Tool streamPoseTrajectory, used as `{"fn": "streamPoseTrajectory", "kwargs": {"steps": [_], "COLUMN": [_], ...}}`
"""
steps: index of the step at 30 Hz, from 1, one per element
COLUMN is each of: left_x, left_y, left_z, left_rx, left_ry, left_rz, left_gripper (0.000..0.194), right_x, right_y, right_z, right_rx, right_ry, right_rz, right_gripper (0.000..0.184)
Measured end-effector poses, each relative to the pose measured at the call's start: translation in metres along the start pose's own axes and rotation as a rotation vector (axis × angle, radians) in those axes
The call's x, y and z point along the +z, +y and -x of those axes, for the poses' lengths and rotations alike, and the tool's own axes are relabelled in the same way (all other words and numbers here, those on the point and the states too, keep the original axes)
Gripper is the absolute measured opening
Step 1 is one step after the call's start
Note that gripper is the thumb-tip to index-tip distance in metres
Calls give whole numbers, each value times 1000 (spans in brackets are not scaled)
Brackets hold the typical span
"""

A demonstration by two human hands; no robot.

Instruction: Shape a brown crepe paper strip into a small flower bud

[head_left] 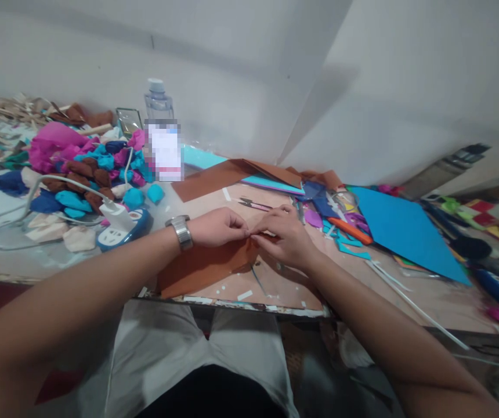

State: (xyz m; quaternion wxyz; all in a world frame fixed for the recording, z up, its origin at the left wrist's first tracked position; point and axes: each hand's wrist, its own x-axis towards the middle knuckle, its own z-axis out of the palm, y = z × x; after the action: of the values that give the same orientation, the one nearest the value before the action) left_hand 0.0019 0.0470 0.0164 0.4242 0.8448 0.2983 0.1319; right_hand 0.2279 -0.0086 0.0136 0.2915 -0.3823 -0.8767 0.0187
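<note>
A brown sheet [208, 267], paper or thin cloth, lies near the table's front edge. My left hand [220, 227], with a metal watch [183, 232] on its wrist, pinches the sheet's upper right part. Against its fingertips, my right hand [286, 237] is closed on the same part of the sheet, and the exact fold between the fingers is hidden. Just beyond the hands lies a dark, slim pointed tool [253, 204], perhaps scissors or tweezers. Farther back rests a folded brown strip [214, 179].
At left are a blue-and-white power strip [125, 229] with a white cable, bundled coloured pieces [75, 174] and a bottle [159, 104]. At right are an orange-handled cutter [350, 230], a blue sheet [406, 229] and white strips [419, 305]. A wall [232, 69] rises behind.
</note>
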Motion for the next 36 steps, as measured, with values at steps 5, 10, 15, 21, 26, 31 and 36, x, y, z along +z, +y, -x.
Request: {"fn": "streamPoseTrajectory", "kwargs": {"steps": [5, 10, 15, 21, 26, 31, 36], "left_x": [2, 6, 11, 10, 9, 9, 10], "left_y": [6, 15, 19, 24, 22, 17, 16], "left_z": [3, 5, 6, 8, 9, 8, 5], "left_rx": [21, 59, 149, 187, 241, 266, 165], "left_ry": [62, 133, 187, 143, 148, 201, 190], "left_rz": [-94, -310, -686, -897, -968, -902, -851], "left_gripper": [36, 33, 28, 31, 28, 21, 25], "right_x": [0, 2, 5, 4, 0, 0, 1], "right_y": [-1, 0, 2, 0, -2, 0, 3], "right_z": [0, 0, 1, 0, 0, 0, 0], "right_rx": [14, 67, 132, 107, 117, 138, 94], "right_ry": [-1, -40, -71, -61, -144, -129, -74], "right_rz": [7, -35, -81, -123, -92, -82, -51], "right_gripper": [6, 4, 7, 8, 8, 9, 4]}}
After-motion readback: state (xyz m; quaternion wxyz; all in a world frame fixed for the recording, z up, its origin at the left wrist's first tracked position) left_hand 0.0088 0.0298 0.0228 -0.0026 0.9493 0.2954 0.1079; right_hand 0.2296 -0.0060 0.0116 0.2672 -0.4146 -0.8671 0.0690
